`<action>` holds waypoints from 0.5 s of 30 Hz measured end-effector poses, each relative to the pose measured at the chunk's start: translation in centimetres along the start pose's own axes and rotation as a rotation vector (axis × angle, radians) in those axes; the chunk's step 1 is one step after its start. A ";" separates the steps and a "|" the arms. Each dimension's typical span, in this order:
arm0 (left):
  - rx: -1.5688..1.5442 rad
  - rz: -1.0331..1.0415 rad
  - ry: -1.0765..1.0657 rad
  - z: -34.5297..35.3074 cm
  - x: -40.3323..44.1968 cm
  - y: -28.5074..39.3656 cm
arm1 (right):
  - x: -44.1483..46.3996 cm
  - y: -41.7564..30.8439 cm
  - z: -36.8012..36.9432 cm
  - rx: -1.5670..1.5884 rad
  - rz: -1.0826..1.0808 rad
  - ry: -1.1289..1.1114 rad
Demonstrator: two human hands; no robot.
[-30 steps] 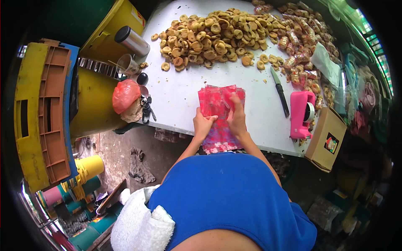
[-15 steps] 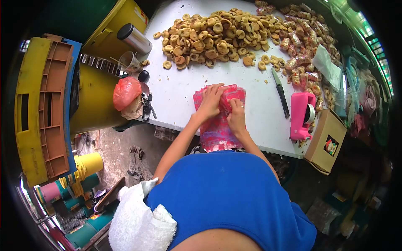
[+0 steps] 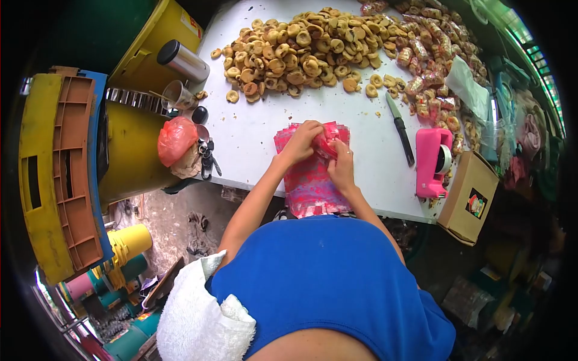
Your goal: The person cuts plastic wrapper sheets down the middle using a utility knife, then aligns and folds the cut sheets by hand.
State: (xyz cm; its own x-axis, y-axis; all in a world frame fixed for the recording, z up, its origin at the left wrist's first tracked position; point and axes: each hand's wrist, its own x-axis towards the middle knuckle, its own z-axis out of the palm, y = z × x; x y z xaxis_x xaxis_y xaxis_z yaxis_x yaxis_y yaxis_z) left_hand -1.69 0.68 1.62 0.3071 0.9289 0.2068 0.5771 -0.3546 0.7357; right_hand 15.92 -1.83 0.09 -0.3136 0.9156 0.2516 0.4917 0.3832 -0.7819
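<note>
A stack of pink-and-purple printed plastic bags (image 3: 308, 188) lies at the table's near edge, partly overhanging it towards my body. Over its far end, my left hand (image 3: 304, 142) and my right hand (image 3: 342, 167) both grip the top plastic bag (image 3: 326, 139), which is lifted and crumpled between them. The fingers of each hand are closed on the bag's edges. Beyond the stack is a large heap of round, ring-like brown biscuits (image 3: 295, 54), with a few loose ones in front. Neither hand touches the biscuits.
Filled packets (image 3: 430, 51) are piled at the back right. A knife (image 3: 400, 129), a pink tape dispenser (image 3: 428, 165) and a cardboard box (image 3: 466, 201) lie to the right. At left are a tumbler (image 3: 183, 61), a plastic cup (image 3: 179, 96), a red plastic bag (image 3: 176, 142) and keys (image 3: 207, 161).
My hands lay flatter on the stack before; now the top bag is raised and bunched between them. The whole view has shifted slightly.
</note>
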 end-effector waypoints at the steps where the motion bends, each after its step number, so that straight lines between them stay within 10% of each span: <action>1: -0.002 0.017 0.014 0.0 -0.1 -0.1 | -0.1 -0.3 -0.2 0.001 0.003 -0.002; 15: 0.161 -0.046 -0.102 -1.0 0.4 0.6 | 1.2 -0.1 -1.6 0.097 0.038 -0.043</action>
State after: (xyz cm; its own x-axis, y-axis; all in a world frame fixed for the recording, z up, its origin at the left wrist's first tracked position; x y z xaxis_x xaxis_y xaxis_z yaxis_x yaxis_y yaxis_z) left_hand -1.96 0.96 2.80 0.3477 0.9320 0.1028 0.7033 -0.3317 0.6287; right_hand 16.81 -0.58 1.33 -0.3319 0.9225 0.1971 0.4236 0.3324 -0.8427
